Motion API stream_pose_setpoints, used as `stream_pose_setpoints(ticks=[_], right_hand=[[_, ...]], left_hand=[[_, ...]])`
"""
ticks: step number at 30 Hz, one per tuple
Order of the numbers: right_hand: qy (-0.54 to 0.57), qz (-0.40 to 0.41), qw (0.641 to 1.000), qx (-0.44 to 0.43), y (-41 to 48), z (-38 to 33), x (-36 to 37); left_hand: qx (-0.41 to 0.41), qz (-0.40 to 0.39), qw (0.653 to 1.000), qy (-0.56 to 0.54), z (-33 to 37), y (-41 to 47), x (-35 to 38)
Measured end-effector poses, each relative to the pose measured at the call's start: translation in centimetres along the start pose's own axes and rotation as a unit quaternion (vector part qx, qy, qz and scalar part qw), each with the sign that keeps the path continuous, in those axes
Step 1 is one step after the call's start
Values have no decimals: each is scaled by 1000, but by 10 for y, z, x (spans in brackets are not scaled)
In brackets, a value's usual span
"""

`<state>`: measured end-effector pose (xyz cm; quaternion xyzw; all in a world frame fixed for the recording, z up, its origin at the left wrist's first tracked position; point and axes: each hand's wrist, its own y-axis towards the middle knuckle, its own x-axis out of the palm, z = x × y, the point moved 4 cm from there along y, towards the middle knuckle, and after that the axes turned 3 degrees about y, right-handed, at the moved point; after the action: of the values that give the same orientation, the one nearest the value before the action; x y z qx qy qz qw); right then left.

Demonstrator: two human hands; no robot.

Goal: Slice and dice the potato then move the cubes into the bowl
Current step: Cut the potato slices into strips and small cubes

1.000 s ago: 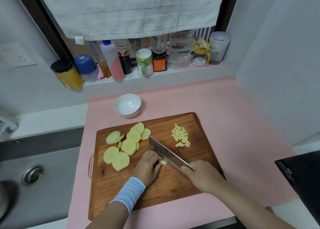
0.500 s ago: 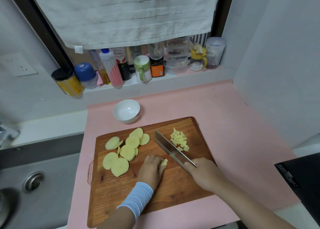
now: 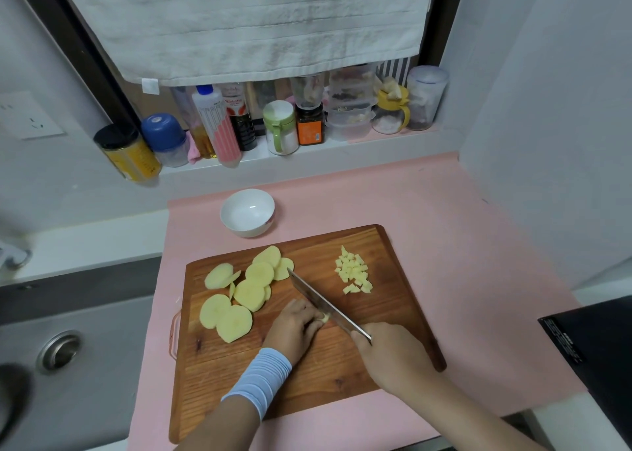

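Well, a pink worktop [image 3: 444, 245] sits beside a steel sink [image 3: 85, 382], a towel [image 3: 256, 23] hanging above the jars [image 3: 280, 129]. On the wooden board [image 3: 342, 368] lie potato slices [image 3: 249, 293] and cubes [image 3: 354, 274]; the white bowl [image 3: 239, 226] stands behind. The left grip [image 3: 294, 327] pins a potato piece [image 3: 324, 318]; the right grip [image 3: 390, 351] curls round the knife [image 3: 321, 300], which has swung back from the cubes to the left fingers

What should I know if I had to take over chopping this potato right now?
Left hand pins a small pale yellow potato piece on the brown wooden cutting board, fingers curled.
Right hand grips the flat steel knife, blade against that piece.
Done: a pile of small yellow potato cubes on the board's far right.
Left: the round pale yellow potato slices on the board's left need dicing; then all cubes go into the empty white round bowl beyond the board.
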<state>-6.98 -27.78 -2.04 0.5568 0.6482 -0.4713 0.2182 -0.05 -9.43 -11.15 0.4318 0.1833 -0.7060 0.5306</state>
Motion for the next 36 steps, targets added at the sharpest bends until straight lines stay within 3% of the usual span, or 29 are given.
stream_pose_setpoints(ticks=[16,22,36], right_hand=[[-59,9,998,-14,-4,-3,7],[54,-49,996,57,19,9,7],[-29,17,999,-33,0,-9,7]], left_hand=[[-2,20,1000,8,6,3,-1],[4,18,1000,7,3,-2,1],[16,64,998,-3,2,-14,3]])
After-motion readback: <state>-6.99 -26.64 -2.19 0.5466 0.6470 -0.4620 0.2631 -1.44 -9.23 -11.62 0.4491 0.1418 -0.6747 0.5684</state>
